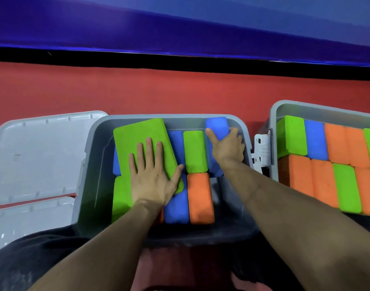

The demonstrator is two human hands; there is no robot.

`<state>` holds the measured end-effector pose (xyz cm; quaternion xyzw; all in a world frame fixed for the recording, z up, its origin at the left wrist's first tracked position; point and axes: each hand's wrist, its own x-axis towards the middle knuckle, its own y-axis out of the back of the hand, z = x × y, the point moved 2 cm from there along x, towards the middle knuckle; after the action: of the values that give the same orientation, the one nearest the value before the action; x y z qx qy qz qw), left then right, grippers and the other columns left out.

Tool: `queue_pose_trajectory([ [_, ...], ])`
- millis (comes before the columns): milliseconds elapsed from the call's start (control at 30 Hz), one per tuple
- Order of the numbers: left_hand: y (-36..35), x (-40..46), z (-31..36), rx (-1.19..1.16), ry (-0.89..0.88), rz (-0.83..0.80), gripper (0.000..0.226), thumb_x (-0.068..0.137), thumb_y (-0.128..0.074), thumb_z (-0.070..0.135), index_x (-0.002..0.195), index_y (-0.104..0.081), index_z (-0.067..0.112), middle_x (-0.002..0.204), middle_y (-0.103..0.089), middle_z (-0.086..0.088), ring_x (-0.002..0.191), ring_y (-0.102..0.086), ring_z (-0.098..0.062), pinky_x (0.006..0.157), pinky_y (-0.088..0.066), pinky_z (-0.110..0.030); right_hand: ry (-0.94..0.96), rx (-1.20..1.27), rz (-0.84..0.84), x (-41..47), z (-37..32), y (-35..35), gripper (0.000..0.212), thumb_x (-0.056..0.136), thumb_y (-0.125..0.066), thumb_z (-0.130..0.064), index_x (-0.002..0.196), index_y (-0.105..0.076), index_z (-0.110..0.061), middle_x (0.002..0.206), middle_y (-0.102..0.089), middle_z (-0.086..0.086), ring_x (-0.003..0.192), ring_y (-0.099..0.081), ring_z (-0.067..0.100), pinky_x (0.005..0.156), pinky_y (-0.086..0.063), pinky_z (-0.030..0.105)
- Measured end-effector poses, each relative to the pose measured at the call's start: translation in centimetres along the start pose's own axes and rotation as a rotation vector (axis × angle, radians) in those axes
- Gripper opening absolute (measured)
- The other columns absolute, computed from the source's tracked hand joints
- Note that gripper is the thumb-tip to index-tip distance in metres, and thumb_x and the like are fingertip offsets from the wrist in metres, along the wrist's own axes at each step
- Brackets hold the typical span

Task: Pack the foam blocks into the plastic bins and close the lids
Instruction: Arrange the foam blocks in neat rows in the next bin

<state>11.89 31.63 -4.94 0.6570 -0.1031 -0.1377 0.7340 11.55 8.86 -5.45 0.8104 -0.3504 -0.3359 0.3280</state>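
Grey bin and pale lid: smooth, slightly glossy plastic; green block and orange block: matt, finely grained foam.

Red floor meets a blue wall above a black strip.

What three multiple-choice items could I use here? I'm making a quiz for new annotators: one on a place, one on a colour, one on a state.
1. Where does the left hand rest?
A. on the lid
B. flat on a tilted green block in the middle bin
C. on the floor

2. What colour is the block that the right hand grips?
A. blue
B. orange
C. yellow

3. What state is the middle bin's lid in?
A. latched shut
B. half across the bin
C. open, lying left of the bin

Answers: 1 B, straight fingers spread on the green block; 2 A, fingers curl round a blue block at the far right corner; 3 C, the lid lies flat beside the bin.
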Motion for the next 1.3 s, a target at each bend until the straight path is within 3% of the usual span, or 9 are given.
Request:
queue_pose_trajectory([
  [567, -0.8, 0.3, -0.2, 0.027, 0.021, 0.013, 0.090, 0.092, -0.027, 0.076, 0.161, -0.020, 0.019, 0.170, -0.008, -0.008, 0.157, -0.003, -0.031, 0.125, -0.008, -0.055, -0.039, -0.018, -0.043, 1.2, 3.6, -4.2, 0.078, 0.086, -0.059, -0.071, 0.138, -0.042, -0.014, 0.142, -0.049, 0.018, 0.133, -0.043, 0.039, 0.096, -0.043, 0.048],
  [833, -0.4, 0.3, -0.3, -0.015, 0.019, -0.050, 0.091, 0.091, -0.018, 0.079, 0.163, -0.012, 0.022, 0.170, -0.002, -0.006, 0.157, 0.003, -0.029, 0.125, -0.002, -0.053, -0.021, -0.063, -0.175, 0.4, 3.4, -3.1, 0.091, 0.092, -0.047, -0.071, 0.157, -0.023, -0.013, 0.157, -0.031, 0.022, 0.145, -0.028, 0.042, 0.118, -0.023, 0.050],
  [933, -0.1, 0.6, -0.4, -0.077, 0.024, -0.103, 0.089, 0.091, -0.014, 0.075, 0.162, -0.011, 0.023, 0.170, 0.001, -0.004, 0.157, 0.006, -0.027, 0.126, 0.004, -0.050, 0.147, 0.044, -0.086, -2.4, 1.0, -2.4, 0.075, 0.097, -0.050, -0.060, 0.149, -0.040, -0.007, 0.150, -0.043, 0.020, 0.141, -0.035, 0.037, 0.117, -0.024, 0.043],
  [1000, 0.1, 0.7, -0.6, -0.167, 0.037, -0.105, 0.085, 0.091, -0.022, 0.068, 0.161, -0.019, 0.021, 0.170, -0.004, -0.005, 0.157, 0.001, -0.027, 0.126, 0.002, -0.049, 0.279, 0.030, -0.162, -4.7, -0.6, -2.3, 0.055, 0.101, -0.047, -0.054, 0.128, -0.060, -0.008, 0.130, -0.061, 0.019, 0.129, -0.049, 0.036, 0.110, -0.033, 0.043],
  [1067, 0.7, 0.2, -1.2, -0.300, 0.126, -0.042, 0.081, 0.091, -0.041, 0.059, 0.157, -0.030, 0.015, 0.168, -0.014, -0.012, 0.155, -0.010, -0.032, 0.125, -0.006, -0.051, 0.336, -0.040, -0.329, -7.3, -1.9, -2.3, 0.054, 0.104, -0.039, -0.055, 0.101, -0.068, -0.010, 0.109, -0.069, 0.020, 0.113, -0.058, 0.036, 0.099, -0.041, 0.043],
  [1133, 1.5, -0.6, -2.1, -0.428, 0.374, -0.011, 0.083, 0.090, -0.058, 0.053, 0.156, -0.029, 0.010, 0.165, -0.018, -0.019, 0.152, -0.018, -0.038, 0.123, -0.013, -0.053, 0.296, -0.100, -0.516, -9.7, -2.0, -2.2, 0.065, 0.101, -0.032, -0.066, 0.088, -0.065, -0.012, 0.105, -0.071, 0.018, 0.108, -0.061, 0.032, 0.099, -0.044, 0.041],
  [1200, 2.6, -1.7, -2.9, -0.652, 0.722, -0.167, 0.098, 0.087, -0.069, 0.053, 0.157, -0.018, 0.007, 0.160, -0.023, -0.025, 0.147, -0.027, -0.041, 0.121, -0.022, -0.048, 0.245, -0.044, -0.633, -11.8, -1.3, -1.8, 0.091, 0.082, -0.028, -0.091, 0.100, -0.068, -0.012, 0.107, -0.074, 0.004, 0.108, -0.065, 0.025, 0.104, -0.047, 0.042],
  [1233, 3.0, -1.9, -3.0, -0.770, 0.859, -0.259, 0.102, 0.086, -0.071, 0.052, 0.156, -0.014, 0.004, 0.157, -0.028, -0.027, 0.144, -0.032, -0.041, 0.118, -0.026, -0.046, 0.241, 0.024, -0.663, -12.4, -1.1, -1.5, 0.092, 0.079, -0.030, -0.094, 0.107, -0.069, -0.016, 0.108, -0.074, -0.003, 0.109, -0.066, 0.020, 0.104, -0.047, 0.040],
  [1300, 4.3, -2.0, -2.6, -0.916, 0.958, -0.347, 0.104, 0.088, -0.069, 0.052, 0.156, -0.009, 0.000, 0.155, -0.032, -0.028, 0.143, -0.035, -0.041, 0.116, -0.029, -0.043, 0.221, 0.169, -0.677, -13.6, -1.9, 0.2, 0.059, 0.095, -0.043, -0.071, 0.121, -0.065, -0.022, 0.108, -0.067, -0.012, 0.108, -0.063, 0.012, 0.095, -0.049, 0.028],
])
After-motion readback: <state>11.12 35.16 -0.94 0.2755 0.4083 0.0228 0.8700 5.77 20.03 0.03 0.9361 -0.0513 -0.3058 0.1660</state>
